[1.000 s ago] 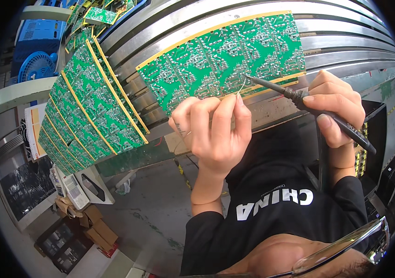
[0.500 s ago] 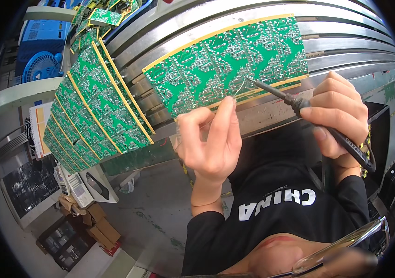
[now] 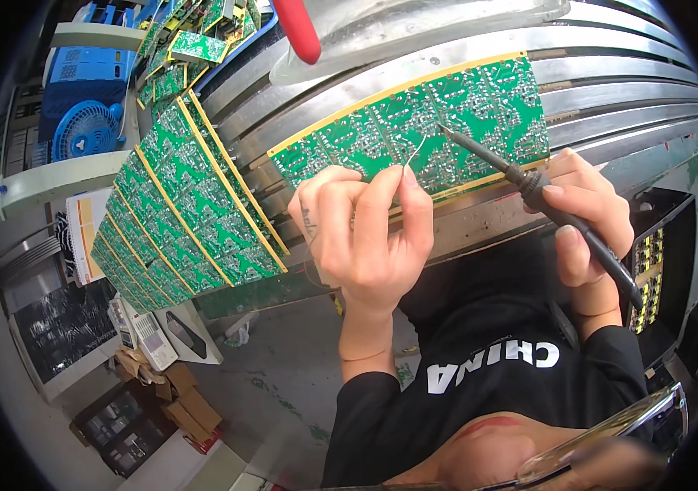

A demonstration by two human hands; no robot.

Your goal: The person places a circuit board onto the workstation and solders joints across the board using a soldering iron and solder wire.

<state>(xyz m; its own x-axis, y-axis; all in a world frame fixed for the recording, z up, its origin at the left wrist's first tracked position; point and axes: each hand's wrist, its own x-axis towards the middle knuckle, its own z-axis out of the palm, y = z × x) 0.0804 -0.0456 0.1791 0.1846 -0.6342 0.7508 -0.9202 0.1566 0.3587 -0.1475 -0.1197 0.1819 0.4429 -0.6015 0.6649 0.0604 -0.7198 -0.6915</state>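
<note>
A green circuit board panel (image 3: pixel 349 147) with yellow edge strips lies on the metal slats in front of me. My left hand (image 3: pixel 369 233) pinches a thin solder wire (image 3: pixel 417 152) between thumb and forefinger, its free end over the panel. In my right hand (image 3: pixel 586 209) is a black soldering iron (image 3: pixel 541 192), gripped like a pen and slanting left. Its tip is at the panel's middle, close to the wire's end; whether the tip touches the board I cannot tell.
To the left, several similar panels (image 3: pixel 193 196) stand overlapped in a row. Behind them, smaller boards (image 3: pixel 202 47) are heaped by a blue bin edge. A blue fan (image 3: pixel 85 131) stands far left. A red handle-like object (image 3: pixel 298 33) juts in above a clear tray (image 3: pixel 414 33).
The view has shifted, bringing the red object and clear tray into sight. The wire's end has drawn slightly back from the iron's tip, and the tip sits farther up the panel.
</note>
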